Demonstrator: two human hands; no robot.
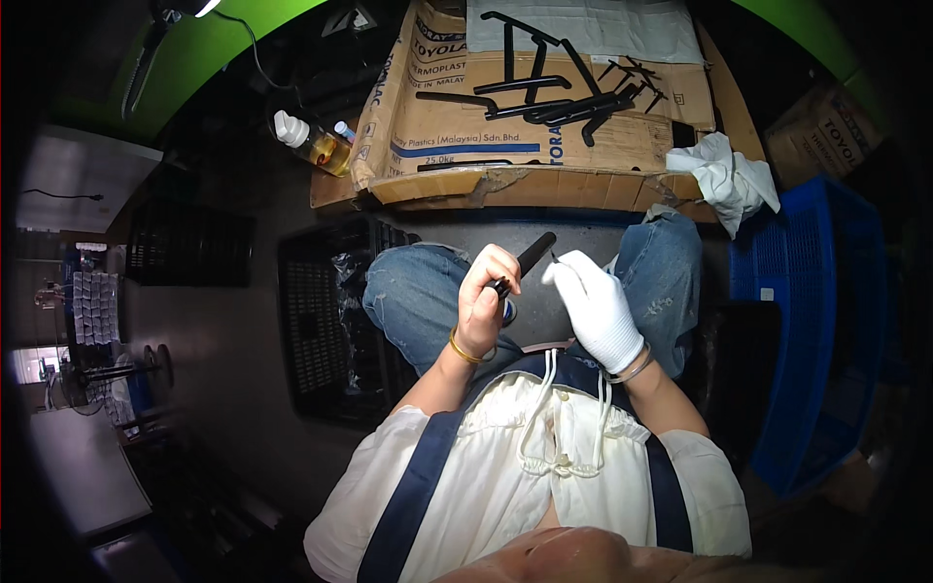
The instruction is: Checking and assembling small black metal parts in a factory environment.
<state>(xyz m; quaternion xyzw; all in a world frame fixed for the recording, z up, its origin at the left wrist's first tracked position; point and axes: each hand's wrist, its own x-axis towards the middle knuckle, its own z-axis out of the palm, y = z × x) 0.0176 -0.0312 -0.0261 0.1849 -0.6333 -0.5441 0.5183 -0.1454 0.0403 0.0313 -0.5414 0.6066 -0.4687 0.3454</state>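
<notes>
My left hand [482, 296], bare, with a yellow bangle at its wrist, is closed around a black plastic bar-shaped part [537, 252]. One end of the part sticks out up and to the right, and a ridged dark end shows by the thumb. My right hand [595, 303] wears a white knit glove. Its thumb and fingers are pinched together close to the part's free end. A thin dark tip [554, 257] shows at those fingertips; what tool it belongs to cannot be made out. Both hands are above my lap, between my knees.
Ahead, an opened cardboard box [428, 189] bears several black plastic parts [544, 107]. A white cloth [724, 175] hangs over its right corner. A clear bottle [326, 151] stands left of it. A black crate [311, 321] is at my left, blue crates [821, 330] at my right.
</notes>
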